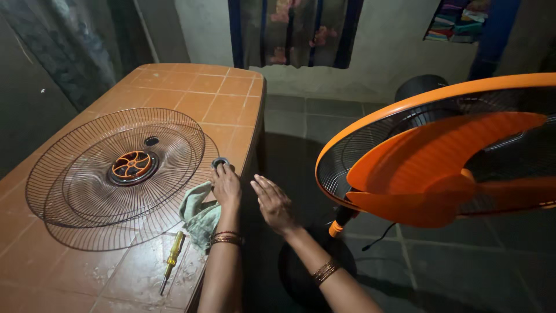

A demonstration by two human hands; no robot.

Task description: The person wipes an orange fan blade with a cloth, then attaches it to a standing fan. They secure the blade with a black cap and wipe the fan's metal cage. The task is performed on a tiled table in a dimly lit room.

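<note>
We see the left hand (pixel 226 186) resting at the right edge of the tiled table (pixel 191 98), fingers bent down onto a small dark ring-shaped part (pixel 220 163) that sits just past the fingertips. Whether the fingers pinch the ring or only touch it we cannot tell; the hand covers its near side. Directly under the left palm and wrist lies a crumpled pale green cloth (pixel 200 213), touching the heel of the hand. Just outward from the cloth, on the side away from the other hand, lies a yellow-handled screwdriver (pixel 171 260), flat on the table, shaft pointing toward us.

Farther out on that same side, near the left hand but not touching it, we note a round wire fan guard (pixel 116 174) lying flat, with an orange and dark hub (pixel 132 166) at its centre. Its rim comes close to the cloth.

The right hand (pixel 273 203) hangs open just beside the left, off the table edge, fingers straight and together, holding nothing. It is over the dark floor, touching no object.

Beyond the right hand, well apart from the left, stands the fan (pixel 440 150): orange rim, orange blades (pixel 446 162), rear guard in place, front uncovered. An orange knob (pixel 336 228) on its neck sits nearest the right hand. Both wrists carry bangles (pixel 227 238).
</note>
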